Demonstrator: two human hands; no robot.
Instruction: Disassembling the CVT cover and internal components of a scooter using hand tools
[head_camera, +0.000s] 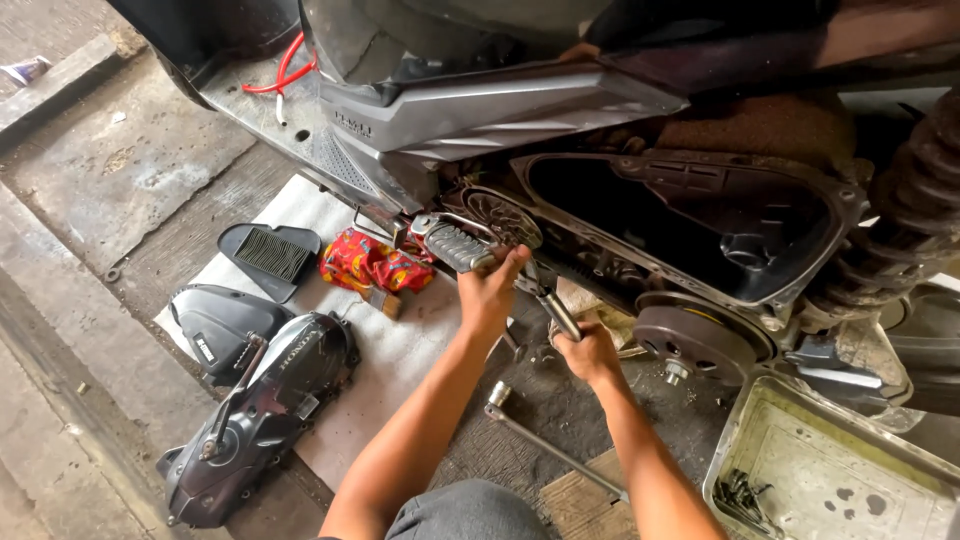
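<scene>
I crouch beside a scooter whose transmission case (690, 225) is open. My left hand (490, 290) is closed on a tool pressed against the finned front pulley (500, 215), just under the ribbed footpeg (455, 245). My right hand (588, 352) grips the metal handle of a wrench (555, 310) that angles up toward the same pulley. The round clutch drum (695, 340) sits at the rear of the case, to the right of my right hand.
On a white sheet (400, 350) to the left lie the black transmission cover (260, 410), a smaller black cover (215, 320), an air filter piece (270, 255) and a red patterned cloth (370, 265). A long socket wrench (545, 440) lies below my hands. A dirty tray (830, 470) with bolts sits right.
</scene>
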